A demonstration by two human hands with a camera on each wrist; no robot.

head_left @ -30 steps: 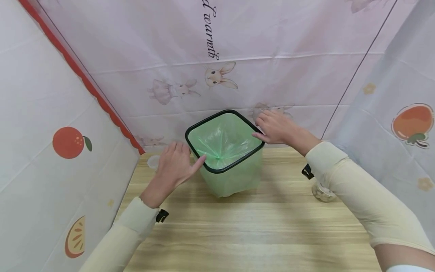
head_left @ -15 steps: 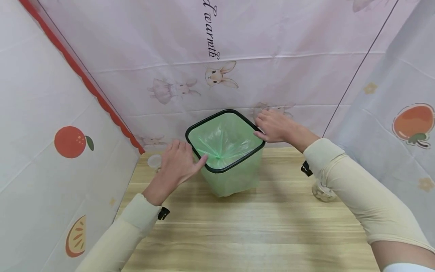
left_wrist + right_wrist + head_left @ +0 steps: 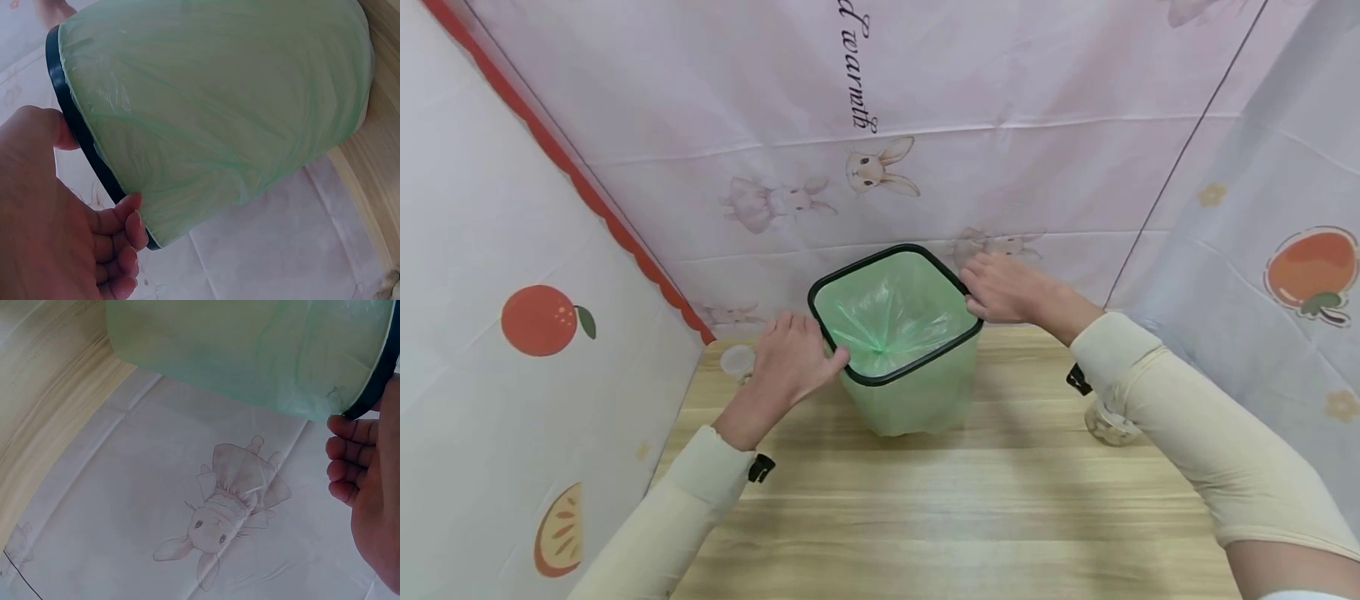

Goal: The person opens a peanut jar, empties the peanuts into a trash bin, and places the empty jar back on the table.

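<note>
A square trash bin stands on the table, lined with a translucent green trash bag. A black rim ring runs round its top, over the bag. My left hand holds the ring at its left side, thumb on top and curled fingers against the outside, as the left wrist view shows. At the right corner my right hand grips the ring, fingertips curled against its outer edge in the right wrist view. The bag's sides hang down over the outside of the bin.
A clear round container sits behind the left hand, and a glass jar with pale contents is partly behind the right forearm. Printed cloth walls enclose the wooden table at the back and sides.
Both hands stay on the rim. The right thumb has shifted slightly outward over the ring and the left thumb has drawn in a little. The bin stays in place.
</note>
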